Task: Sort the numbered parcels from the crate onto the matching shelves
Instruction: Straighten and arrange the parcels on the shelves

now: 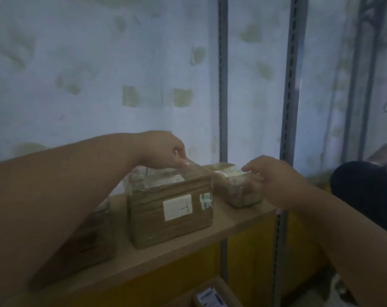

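Observation:
Two taped brown parcels stand on a wooden shelf (236,220). The larger parcel (170,209) has a white label on its front face. My left hand (166,151) rests with curled fingers on its top back edge. To its right a smaller parcel (234,187) sits with a white label on top. My right hand (274,178) grips its right side, thumb on top and fingers round the near edge. A third brown parcel (86,240) lies at the left, mostly hidden behind my left forearm.
Grey slotted shelf uprights (223,85) (290,85) rise behind the shelf against a pale wall. Below the shelf are yellow panels (250,262) and another labelled parcel (212,295). A dark-clothed person (365,191) is at the right.

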`<control>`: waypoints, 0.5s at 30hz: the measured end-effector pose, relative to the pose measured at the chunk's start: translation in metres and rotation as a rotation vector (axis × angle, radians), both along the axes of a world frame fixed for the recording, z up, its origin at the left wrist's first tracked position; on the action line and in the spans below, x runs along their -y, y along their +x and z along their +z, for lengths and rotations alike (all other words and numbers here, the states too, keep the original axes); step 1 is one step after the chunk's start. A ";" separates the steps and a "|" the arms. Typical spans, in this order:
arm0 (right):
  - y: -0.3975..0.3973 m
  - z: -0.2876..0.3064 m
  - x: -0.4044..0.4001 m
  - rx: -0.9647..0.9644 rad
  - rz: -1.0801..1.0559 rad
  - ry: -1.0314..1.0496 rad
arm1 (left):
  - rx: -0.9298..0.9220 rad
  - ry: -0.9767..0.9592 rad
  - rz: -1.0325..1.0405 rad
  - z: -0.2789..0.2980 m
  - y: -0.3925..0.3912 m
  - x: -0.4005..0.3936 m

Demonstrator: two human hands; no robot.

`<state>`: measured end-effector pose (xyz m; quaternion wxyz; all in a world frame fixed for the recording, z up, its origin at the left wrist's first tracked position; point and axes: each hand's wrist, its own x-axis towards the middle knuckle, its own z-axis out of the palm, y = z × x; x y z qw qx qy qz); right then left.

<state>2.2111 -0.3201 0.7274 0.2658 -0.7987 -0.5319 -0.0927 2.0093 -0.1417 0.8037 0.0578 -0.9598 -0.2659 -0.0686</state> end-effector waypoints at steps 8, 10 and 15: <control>0.052 -0.009 -0.026 0.148 0.026 -0.258 | -0.216 -0.036 -0.002 0.005 0.126 0.028; 0.061 -0.014 -0.032 0.151 0.069 -0.299 | -0.331 -0.010 0.041 0.005 0.146 0.029; 0.075 -0.026 -0.037 0.129 0.152 -0.234 | -0.573 -0.084 0.133 -0.009 0.171 0.014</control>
